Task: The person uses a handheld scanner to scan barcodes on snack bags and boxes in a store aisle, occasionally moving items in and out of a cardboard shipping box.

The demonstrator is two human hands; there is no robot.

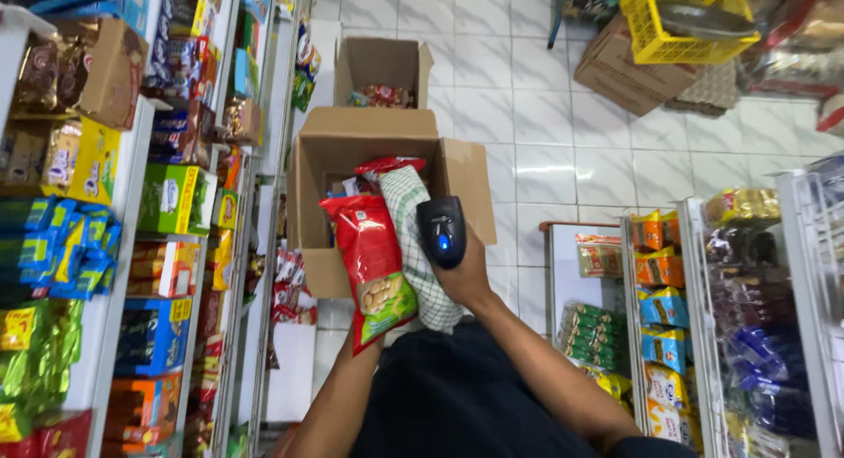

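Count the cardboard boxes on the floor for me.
3. An open box right ahead of the hands, a second open box behind it, and a closed box under the yellow basket at top right. Others may be hidden behind the shelves.

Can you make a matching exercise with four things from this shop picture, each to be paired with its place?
Things:
1. red snack bag
2. barcode scanner
3. yellow basket
4. open cardboard box

Places:
a. on the floor, top right
b. in the left hand, beside a checked cloth
c. in the right hand
d. on the floor, just behind the held items

Pairs: 1-b, 2-c, 3-a, 4-d
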